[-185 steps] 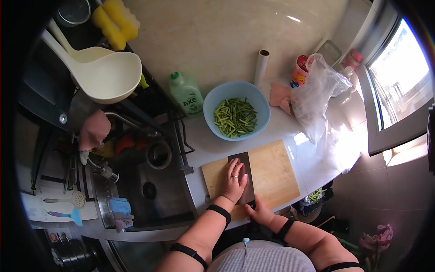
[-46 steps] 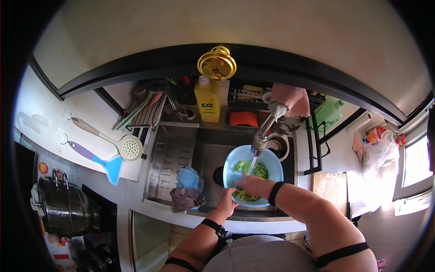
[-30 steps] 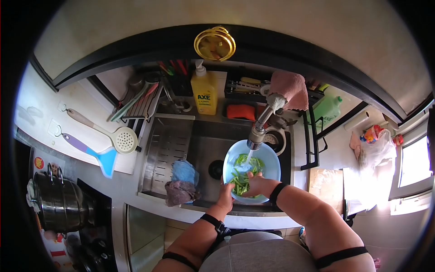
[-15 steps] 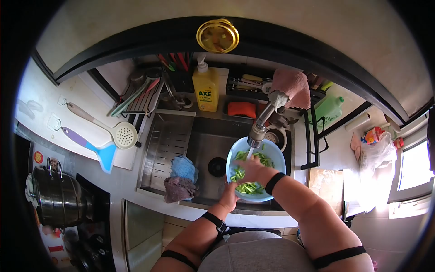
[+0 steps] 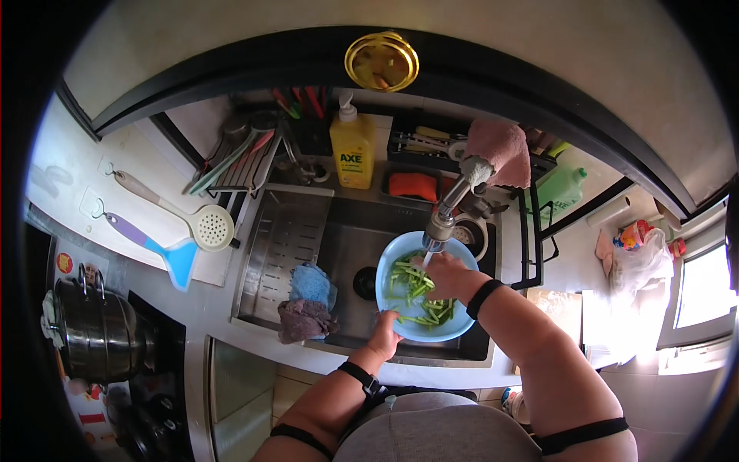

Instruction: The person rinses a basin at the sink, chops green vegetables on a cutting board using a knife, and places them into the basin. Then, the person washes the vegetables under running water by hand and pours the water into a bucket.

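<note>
Head view: at the sink [image 5: 356,235], midway through a rinse, judging by the stream [image 5: 426,261] falling from the faucet [image 5: 439,228] into the blue bowl [image 5: 384,273]. Done so far: green pieces [image 5: 439,313] cut to short lengths and gathered in the bowl. Not finished, seemingly, with water running and pooled around the pieces; impossible to tell how much rinsing remains.

Position of the bowl: over the near right part of the sink, below the faucet; cannot tell whether resting on the bottom or held above it.

Left hand [image 5: 384,334]: gripping the near left side of the bowl, thumb at the rim, other fingers mostly hidden. Right hand [image 5: 449,276]: inside the bowl, beside the stream, among the pieces; fingertips hidden, so cannot tell whether closed around any.

By count: one bowl, one faucet, two hands; pieces too many and too overlapped to count. Two bottles: one yellow bottle [image 5: 352,158] behind the sink, one green bottle [image 5: 561,190] farther right. Three cloths: one blue cloth [image 5: 311,285] touching one purple-grey cloth [image 5: 305,319] at the near left, one pink cloth [image 5: 502,150] atop the faucet.
</note>
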### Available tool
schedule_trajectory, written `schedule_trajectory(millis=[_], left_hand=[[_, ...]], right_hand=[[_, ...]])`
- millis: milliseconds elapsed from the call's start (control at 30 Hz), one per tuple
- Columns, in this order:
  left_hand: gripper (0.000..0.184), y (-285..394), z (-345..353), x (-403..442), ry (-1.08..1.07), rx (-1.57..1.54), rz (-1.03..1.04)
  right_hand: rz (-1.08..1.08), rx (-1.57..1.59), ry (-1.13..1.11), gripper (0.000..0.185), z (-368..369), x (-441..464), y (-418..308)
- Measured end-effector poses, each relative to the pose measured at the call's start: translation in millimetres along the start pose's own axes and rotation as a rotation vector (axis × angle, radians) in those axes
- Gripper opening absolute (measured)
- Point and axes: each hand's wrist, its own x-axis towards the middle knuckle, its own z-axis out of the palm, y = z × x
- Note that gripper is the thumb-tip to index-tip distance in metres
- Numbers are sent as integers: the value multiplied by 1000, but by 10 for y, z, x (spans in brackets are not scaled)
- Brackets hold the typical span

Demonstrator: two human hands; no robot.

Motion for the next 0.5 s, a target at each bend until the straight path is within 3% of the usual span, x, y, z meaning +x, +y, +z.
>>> schedule_trajectory(millis=[67, 133, 233, 300, 333, 400, 433, 500], left_hand=[[39, -3, -46, 37, -17, -37, 16], [35, -35, -101, 91, 119, -21, 33], [32, -31, -19, 73, 118, -59, 25], [30, -30, 19, 41, 106, -47, -1], [29, -37, 17, 24, 100, -33, -25], [28, -90, -59, 58, 87, -30, -48], [26, -111, -94, 80, 75, -25, -68], [29, -107, -49, 47, 69, -15, -56]], right_hand=[[314, 81, -352, 90, -17, -74, -35], [352, 105, -327, 100, 232, -157, -147], [410, 251, -480, 90, 374, -199, -385], [186, 369, -418, 73, 478, -161, -394], [188, 369, -419, 73, 514, -141, -366], [55, 298, -279, 55, 381, -80, -368], [148, 273, -277, 44, 291, -66, -343], [184, 227, -150, 45, 374, 36, -29]])
